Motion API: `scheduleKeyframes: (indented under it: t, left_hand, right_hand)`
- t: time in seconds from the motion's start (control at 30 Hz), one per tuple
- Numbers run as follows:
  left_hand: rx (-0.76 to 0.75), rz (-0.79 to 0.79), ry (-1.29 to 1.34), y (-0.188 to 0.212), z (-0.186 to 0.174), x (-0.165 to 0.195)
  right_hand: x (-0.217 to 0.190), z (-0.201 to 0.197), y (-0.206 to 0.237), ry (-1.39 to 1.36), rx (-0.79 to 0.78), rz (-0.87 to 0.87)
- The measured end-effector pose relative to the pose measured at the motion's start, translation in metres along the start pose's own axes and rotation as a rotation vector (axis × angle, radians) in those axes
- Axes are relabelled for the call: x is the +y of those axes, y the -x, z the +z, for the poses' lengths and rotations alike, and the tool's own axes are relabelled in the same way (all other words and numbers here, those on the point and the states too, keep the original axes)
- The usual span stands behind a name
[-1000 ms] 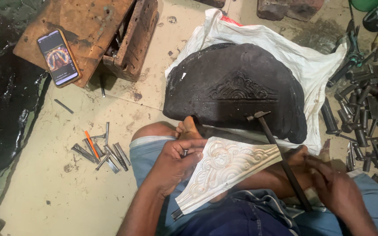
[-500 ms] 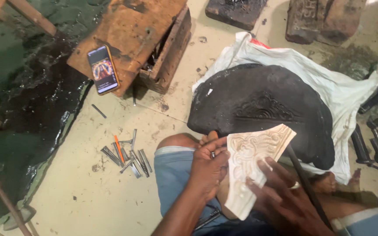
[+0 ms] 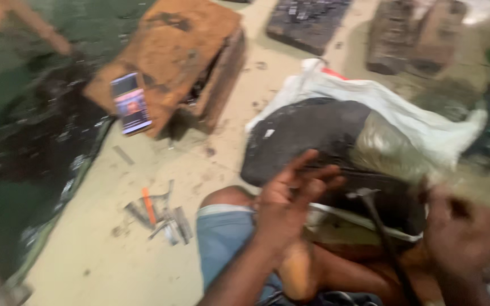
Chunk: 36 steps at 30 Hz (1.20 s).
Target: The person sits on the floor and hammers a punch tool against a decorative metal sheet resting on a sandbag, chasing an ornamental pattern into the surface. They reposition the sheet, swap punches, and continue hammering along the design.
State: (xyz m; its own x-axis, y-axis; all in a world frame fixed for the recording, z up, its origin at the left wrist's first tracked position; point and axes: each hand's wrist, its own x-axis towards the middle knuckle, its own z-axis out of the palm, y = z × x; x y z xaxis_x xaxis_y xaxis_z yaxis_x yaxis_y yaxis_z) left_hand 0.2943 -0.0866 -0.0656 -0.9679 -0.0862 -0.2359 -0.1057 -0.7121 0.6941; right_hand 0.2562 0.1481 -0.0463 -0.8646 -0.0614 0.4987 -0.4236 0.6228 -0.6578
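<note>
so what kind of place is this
Most likely a small floor-level craft workshop, perhaps for embossing or carving. A cluster of small chisels or punches lies on the dusty floor, a hammer rests by the dark work pad, and a worn wooden block sits nearby.

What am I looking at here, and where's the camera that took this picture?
There is no machine here. A person sits on the floor with a camera worn on the head, so you look down at their own knees and hands. The picture is blurred by motion.

The left hand is raised with its fingers spread, holding nothing. The right hand is smeared; it seems to be moving a pale carved piece, but the grip cannot be made out. A hammer lies across the lap, head up.

In front lies a dark rounded pad on a white sack. On the pale floor sits a cluster of small metal tools, one with an orange handle. A phone with a lit screen rests on a low, worn wooden box.
</note>
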Motion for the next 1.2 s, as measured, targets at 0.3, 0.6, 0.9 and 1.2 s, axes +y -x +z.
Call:
scheduleKeyframes:
  t: [0.3,0.6,0.9,1.2]
  left_hand:
    - [0.411,0.002,-0.24,-0.02,-0.07,0.018]
    - [0.18,0.168,-1.298,-0.052,-0.063,-0.04]
    - [-0.253,0.139,-1.897,-0.119,-0.034,-0.082]
    - [-0.208,0.135,-1.928,-0.121,-0.064,-0.096]
  right_hand:
    - [0.156,0.013,-0.081,-0.73,0.275,0.767]
    - [0.168,0.101,0.013,-0.737,-0.157,1.247]
    - [0.15,0.045,0.006,0.241,-0.371,0.547]
    - [0.154,0.085,0.012,0.432,-0.462,0.061]
